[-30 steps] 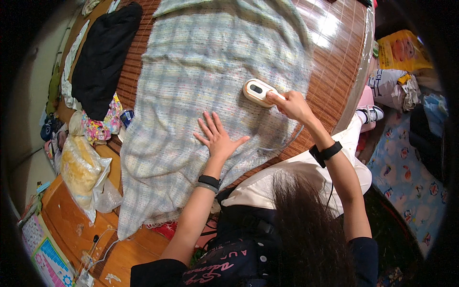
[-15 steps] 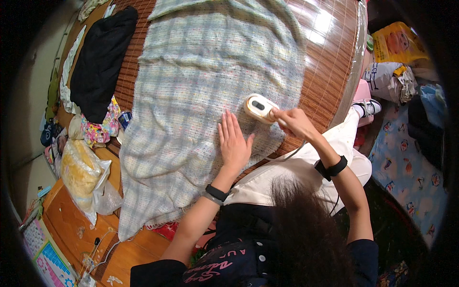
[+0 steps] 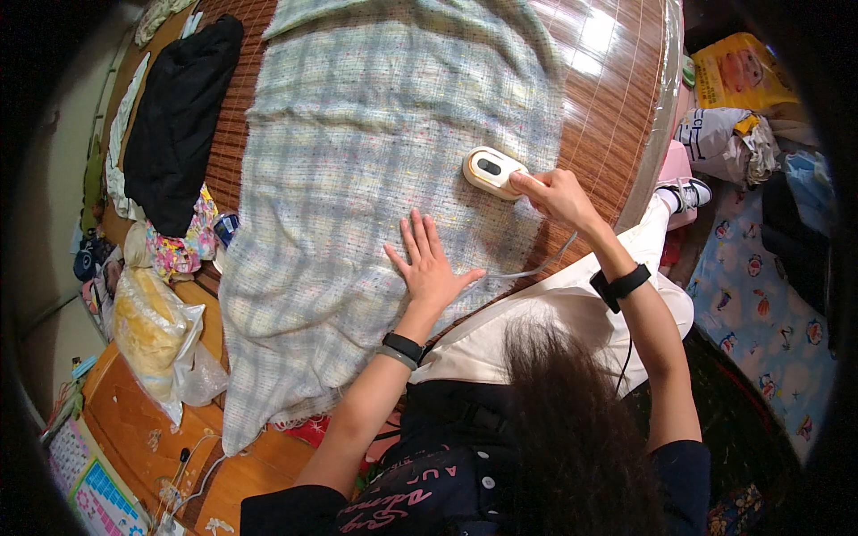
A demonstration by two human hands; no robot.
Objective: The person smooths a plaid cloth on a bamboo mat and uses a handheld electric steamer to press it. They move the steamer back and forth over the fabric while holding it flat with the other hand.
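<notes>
A pale blue and cream plaid woven cloth (image 3: 349,152) with soft wrinkles lies spread over a brown slatted mat. Gripped by its handle end in my right hand (image 3: 554,195) is a small white handheld iron (image 3: 488,170), rounded, with a dark oval on top and a tan rim. It rests on the right part of the cloth, its underside hidden. A grey cord (image 3: 545,265) trails from it past my right wrist and toward my left thumb. My left hand (image 3: 429,266) lies flat on the cloth, fingers spread, nearer to me than the iron.
Beyond the cloth's right side the glossy brown mat (image 3: 612,107) continues. At the left lie a black garment (image 3: 183,125), a flowered cloth (image 3: 179,246) and a clear bag with something yellow (image 3: 152,322). Several bags, one a yellow bag (image 3: 742,67), sit at the far right.
My right hand and the iron have moved away from me and slightly right over the cloth. My left hand has shifted slightly nearer to me, its fingers spread wider.
</notes>
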